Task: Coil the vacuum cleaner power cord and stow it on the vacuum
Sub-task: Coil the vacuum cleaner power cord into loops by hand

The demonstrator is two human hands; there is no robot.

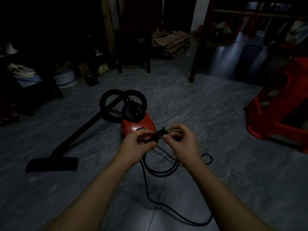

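Observation:
A red canister vacuum (138, 125) sits on the grey tiled floor in the middle of the view, its black hose (116, 97) looped behind it. Its black wand ends in a floor nozzle (53, 164) at the left. Both hands meet just in front of the vacuum. My left hand (136, 144) pinches a bunch of black power cord (160, 172) loops. My right hand (181, 142) holds the same bunch near the plug (164, 130). Loops hang below the hands and a long slack stretch trails over the floor toward me.
A red plastic stool (276, 117) stands at the right. A dark wooden chair (133, 47) and flattened cardboard (170, 42) are behind the vacuum. Dark shelving with shoes and a white bucket (65, 77) lines the left. A table leg (195, 60) stands at the back right.

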